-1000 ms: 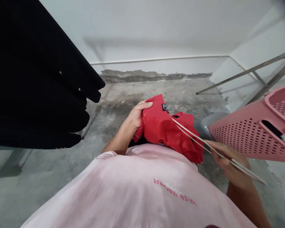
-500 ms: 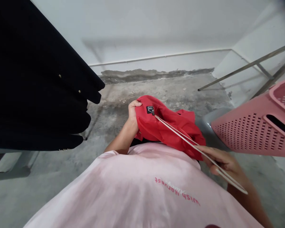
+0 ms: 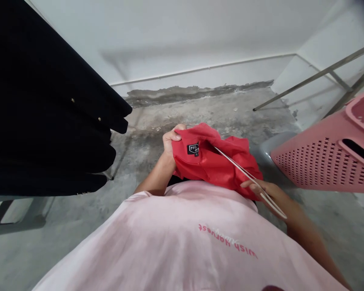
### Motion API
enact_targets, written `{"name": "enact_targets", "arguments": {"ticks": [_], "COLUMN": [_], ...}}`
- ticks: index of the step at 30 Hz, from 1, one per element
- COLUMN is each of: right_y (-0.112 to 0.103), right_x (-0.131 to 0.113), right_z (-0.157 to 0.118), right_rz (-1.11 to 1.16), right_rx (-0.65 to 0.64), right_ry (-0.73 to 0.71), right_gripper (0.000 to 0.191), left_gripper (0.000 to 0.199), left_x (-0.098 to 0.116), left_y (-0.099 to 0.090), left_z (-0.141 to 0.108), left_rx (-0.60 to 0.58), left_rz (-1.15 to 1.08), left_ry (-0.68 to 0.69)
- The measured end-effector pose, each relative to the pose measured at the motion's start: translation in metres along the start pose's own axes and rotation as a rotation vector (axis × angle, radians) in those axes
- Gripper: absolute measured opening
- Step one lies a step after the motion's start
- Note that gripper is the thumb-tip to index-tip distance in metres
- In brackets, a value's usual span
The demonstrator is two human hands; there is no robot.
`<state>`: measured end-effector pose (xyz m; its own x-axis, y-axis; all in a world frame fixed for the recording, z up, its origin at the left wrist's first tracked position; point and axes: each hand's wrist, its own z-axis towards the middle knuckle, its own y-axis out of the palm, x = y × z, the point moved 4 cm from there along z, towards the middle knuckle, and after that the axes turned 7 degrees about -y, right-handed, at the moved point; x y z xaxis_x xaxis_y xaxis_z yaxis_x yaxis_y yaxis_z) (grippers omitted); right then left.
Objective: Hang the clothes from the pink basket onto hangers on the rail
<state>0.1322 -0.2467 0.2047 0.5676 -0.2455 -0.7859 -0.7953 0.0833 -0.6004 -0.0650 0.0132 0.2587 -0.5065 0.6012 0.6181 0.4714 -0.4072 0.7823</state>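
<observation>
A red garment [image 3: 212,161] lies bunched across my lap, with a black label [image 3: 193,149] on its inner side at the left. My left hand [image 3: 171,139] is closed on the garment's upper left edge. A thin white rod-like piece [image 3: 235,164] runs from inside the garment's opening down to the right. My right hand [image 3: 265,192] is closed on its lower part, over the garment's right side; the looped end sticks out past the palm.
Dark garments [image 3: 54,121] hang at the left above a grey stool [image 3: 21,220]. At the right a pink perforated basket [image 3: 318,161] rests on a grey support [image 3: 274,155], near a metal frame [image 3: 306,81]. A white wall [image 3: 182,36] stands ahead.
My right hand has moved up and left, and the white piece has gone further into the garment. Its looped end is nearer my palm. The garment's upper edge has shifted, showing more of the label.
</observation>
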Motion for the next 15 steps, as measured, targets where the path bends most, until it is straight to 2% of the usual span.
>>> {"name": "enact_targets", "arguments": {"ticks": [2, 7, 9, 10, 12, 15], "right_y": [0.005, 0.027, 0.03, 0.029, 0.019, -0.01], "right_x": [-0.004, -0.032, -0.043, -0.047, -0.053, -0.058], "right_z": [0.004, 0.013, 0.018, 0.022, 0.032, 0.046], "right_rz": [0.075, 0.472, 0.61, 0.672, 0.795, 0.94], "right_rx": [-0.045, -0.307, -0.326, -0.288, -0.13, 0.216], "right_ry": [0.009, -0.027, -0.044, -0.058, -0.09, -0.115], "right_gripper": [0.056, 0.067, 0.074, 0.072, 0.062, 0.043], "left_gripper": [0.015, 0.006, 0.006, 0.008, 0.013, 0.022], "left_x": [-0.002, -0.011, -0.014, -0.015, -0.017, -0.024], "left_y": [0.003, 0.01, 0.013, 0.014, 0.015, 0.017], "left_z": [0.0, 0.002, 0.001, 0.0, -0.003, -0.007], "left_rx": [-0.017, -0.131, -0.161, -0.166, -0.168, -0.179], "left_rz": [0.051, 0.115, 0.14, 0.151, 0.176, 0.238], "left_ry": [-0.014, -0.055, -0.083, -0.097, -0.132, -0.209]}}
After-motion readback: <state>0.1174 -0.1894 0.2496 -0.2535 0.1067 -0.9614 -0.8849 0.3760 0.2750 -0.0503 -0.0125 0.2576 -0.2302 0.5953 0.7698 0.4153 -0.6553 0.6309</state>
